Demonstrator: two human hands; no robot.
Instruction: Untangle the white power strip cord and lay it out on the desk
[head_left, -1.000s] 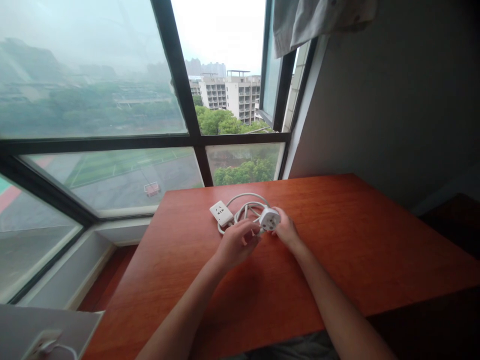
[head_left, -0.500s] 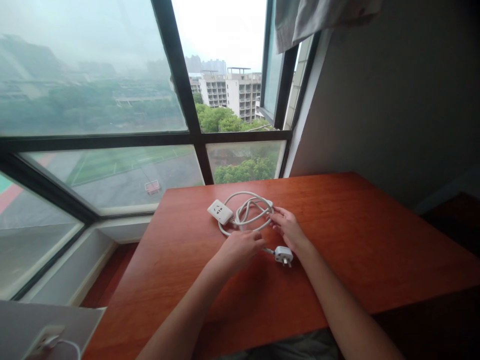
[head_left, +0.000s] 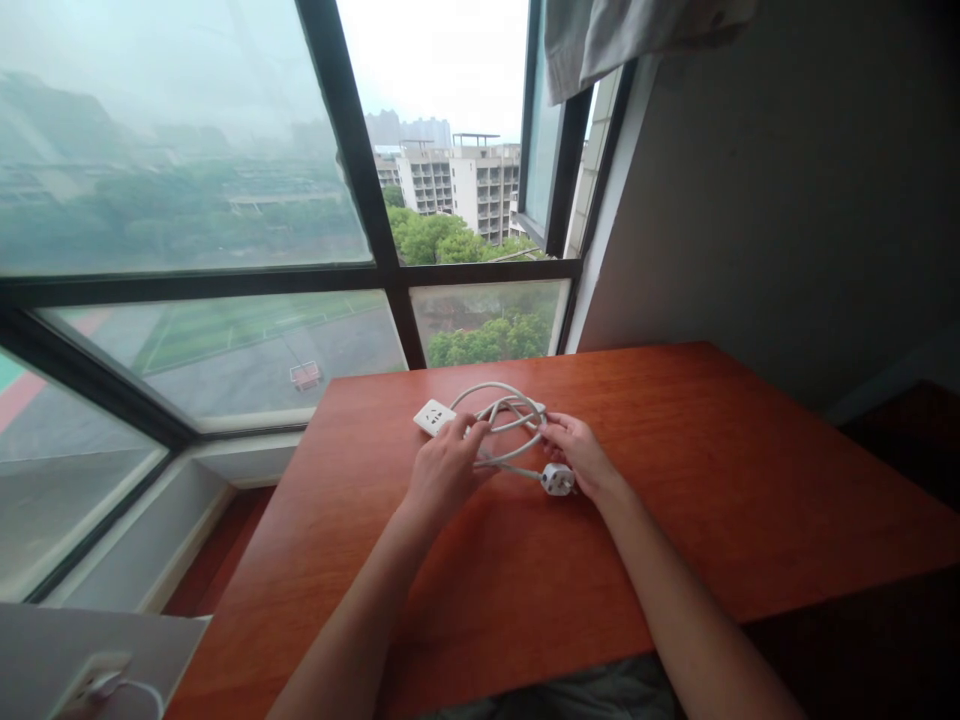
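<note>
A white extension cord lies coiled on the reddish wooden table (head_left: pixel 675 520). Its square socket block (head_left: pixel 433 416) rests at the far left of the coil (head_left: pixel 501 412). The white plug (head_left: pixel 557 480) lies on the table near my right wrist. My left hand (head_left: pixel 444 468) is closed on the left side of the coil, beside the socket block. My right hand (head_left: pixel 576 452) pinches the cable loops on the coil's right side, just above the plug.
Large windows (head_left: pixel 225 200) with dark frames stand behind the table. A grey wall (head_left: pixel 787 200) rises at the right, with cloth (head_left: pixel 630 35) hanging above. At the lower left, a wall outlet (head_left: pixel 90 680) holds a white cable. The table's left edge drops to the floor.
The plug was dropped from my right hand onto the table, then slid back toward the coil. My left hand moved forward onto the coil by the socket block. My right hand holds the cable loops.
</note>
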